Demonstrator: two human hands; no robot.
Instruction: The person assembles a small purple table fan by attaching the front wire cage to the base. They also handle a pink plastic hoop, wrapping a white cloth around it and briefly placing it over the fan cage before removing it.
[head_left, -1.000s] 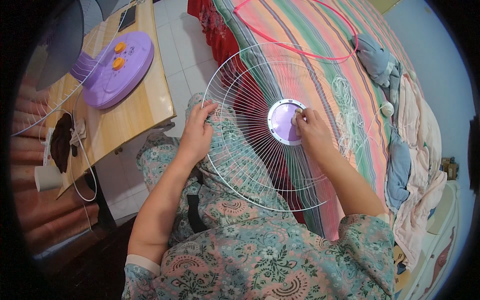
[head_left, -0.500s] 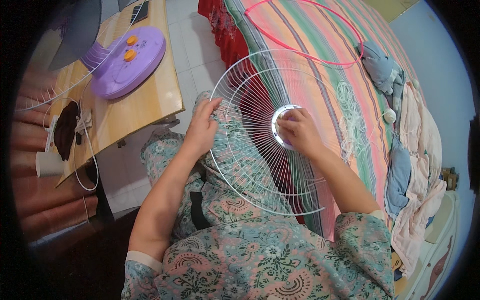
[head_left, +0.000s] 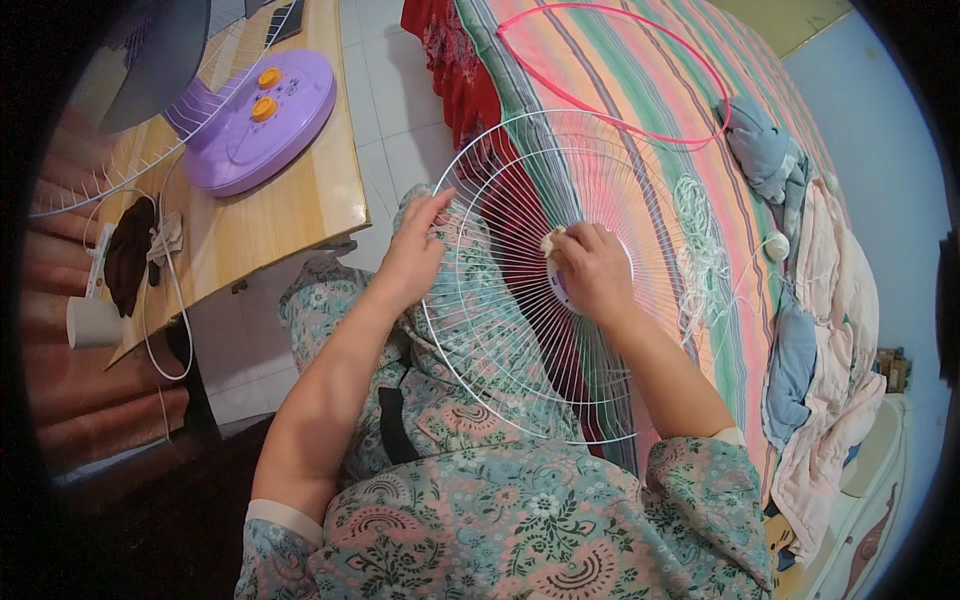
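Observation:
A round white wire fan grille (head_left: pixel 480 385) rests over my lap and against the edge of the bed. My left hand (head_left: pixel 415 250) grips its left rim, with the thumb and fingers around the wire. At the hub, my right hand (head_left: pixel 597 272) presses down with its fingers closed around a small pale cloth (head_left: pixel 552 241), of which only a crumpled bit shows. Beneath those fingers lies the purple-and-white centre disc (head_left: pixel 625 262), mostly covered by the hand.
On the wooden table (head_left: pixel 300 190) at left stands a purple fan base (head_left: pixel 265 135) with orange knobs. A pink ring (head_left: pixel 640 22), tangled white cord (head_left: pixel 700 245) and clothes (head_left: pixel 815 270) lie on the striped bed (head_left: pixel 690 160). A white roll (head_left: pixel 90 322) sits by the table's edge.
My right hand has shifted slightly across the hub, and the pale cloth now shows at its fingertips. The grille sits slightly lower in view. My left hand keeps its hold on the rim.

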